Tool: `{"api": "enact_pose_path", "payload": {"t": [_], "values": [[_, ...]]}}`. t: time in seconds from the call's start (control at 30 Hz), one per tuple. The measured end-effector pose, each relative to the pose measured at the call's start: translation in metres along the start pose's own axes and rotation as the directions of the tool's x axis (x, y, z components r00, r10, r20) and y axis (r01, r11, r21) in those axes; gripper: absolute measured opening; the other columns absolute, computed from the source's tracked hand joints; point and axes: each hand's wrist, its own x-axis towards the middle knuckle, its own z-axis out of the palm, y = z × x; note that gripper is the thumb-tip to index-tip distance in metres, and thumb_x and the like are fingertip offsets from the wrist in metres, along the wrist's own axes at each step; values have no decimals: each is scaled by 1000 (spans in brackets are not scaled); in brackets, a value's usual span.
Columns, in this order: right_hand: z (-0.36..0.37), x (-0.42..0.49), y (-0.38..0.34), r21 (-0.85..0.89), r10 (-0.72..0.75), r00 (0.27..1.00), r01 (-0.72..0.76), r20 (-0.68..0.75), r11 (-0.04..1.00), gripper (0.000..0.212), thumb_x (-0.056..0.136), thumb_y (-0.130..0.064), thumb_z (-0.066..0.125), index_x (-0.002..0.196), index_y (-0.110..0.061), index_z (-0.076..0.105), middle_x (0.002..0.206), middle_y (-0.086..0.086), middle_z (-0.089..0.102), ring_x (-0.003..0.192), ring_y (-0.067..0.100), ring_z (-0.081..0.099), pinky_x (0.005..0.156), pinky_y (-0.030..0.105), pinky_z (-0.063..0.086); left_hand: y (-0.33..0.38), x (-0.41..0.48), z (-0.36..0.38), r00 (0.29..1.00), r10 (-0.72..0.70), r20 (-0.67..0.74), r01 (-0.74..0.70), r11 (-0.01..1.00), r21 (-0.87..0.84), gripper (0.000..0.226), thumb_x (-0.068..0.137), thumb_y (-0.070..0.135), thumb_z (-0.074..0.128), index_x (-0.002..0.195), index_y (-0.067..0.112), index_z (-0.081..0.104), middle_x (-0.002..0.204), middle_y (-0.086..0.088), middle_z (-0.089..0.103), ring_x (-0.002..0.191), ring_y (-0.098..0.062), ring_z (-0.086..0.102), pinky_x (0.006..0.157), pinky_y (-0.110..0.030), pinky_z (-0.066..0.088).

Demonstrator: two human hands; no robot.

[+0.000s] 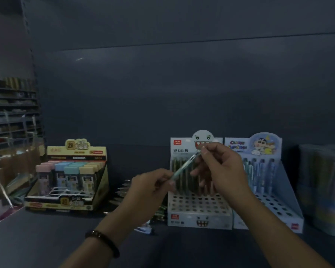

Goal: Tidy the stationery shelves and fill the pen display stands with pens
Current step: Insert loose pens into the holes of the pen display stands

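A pale green pen (pixel 184 166) is held slanting between both hands in front of the white monster-face pen stand (pixel 199 206). My left hand (pixel 151 188) pinches its lower end. My right hand (pixel 219 169) pinches its upper end near the stand's header card. The stand's back rows hold several dark green pens (pixel 182 178); its front holes are bare. To its right stands a blue cartoon pen stand (pixel 275 202) with several blue pens (pixel 259 171) in the back row. Loose pens (pixel 124 188) lie on the shelf to the left of the white stand.
A yellow display box (pixel 70 182) of pastel-capped lead tubes sits at the left of the dark shelf (pixel 46 238). Clear tubs of stationery (pixel 325 190) stand at the far right. Clear plastic packaging (pixel 4 186) lies at the left edge. More shelves (pixel 12 113) are behind, at left.
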Motion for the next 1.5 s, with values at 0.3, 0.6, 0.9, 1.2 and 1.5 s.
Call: {"api": "enact_pose_path", "payload": {"t": [0.3,0.6,0.9,1.2,1.5], "values": [[-17,16,15,-131,-109,985,91,-137,987,17,99,-9,71,113,-17,73,74,10,74,65,19,73,60,35,60,7,0,39,973,41,-227,-38,999,16,29,86,40,83,112,43,70,88,28,70,79,0,64,82,-25,48],[-19,16,41,-583,-345,938,261,-36,770,26,98,-26,72,119,-41,70,76,-15,72,73,2,69,78,33,59,3,-19,36,974,227,-27,-205,918,338,23,90,62,59,87,43,72,90,31,64,89,6,58,92,-26,42],[-11,13,42,-662,-363,932,282,16,695,31,99,-25,72,130,-28,72,84,-13,73,77,-1,68,85,35,61,-1,-18,36,978,209,17,-208,952,223,19,87,61,71,88,44,78,86,32,68,86,6,65,86,-32,53],[-11,13,46,-721,-340,940,259,36,642,29,99,-25,71,127,-27,74,96,-5,79,84,8,73,89,33,60,-2,-21,36,980,201,1,-194,947,255,26,76,66,75,91,45,78,89,34,68,88,11,63,88,-33,53],[-11,8,32,-813,-148,985,155,85,562,46,102,-16,52,140,-39,63,69,-11,61,60,6,53,83,35,61,-3,-19,36,979,202,3,-197,950,244,25,75,64,75,91,46,79,89,33,69,88,10,64,88,-31,53]]}}
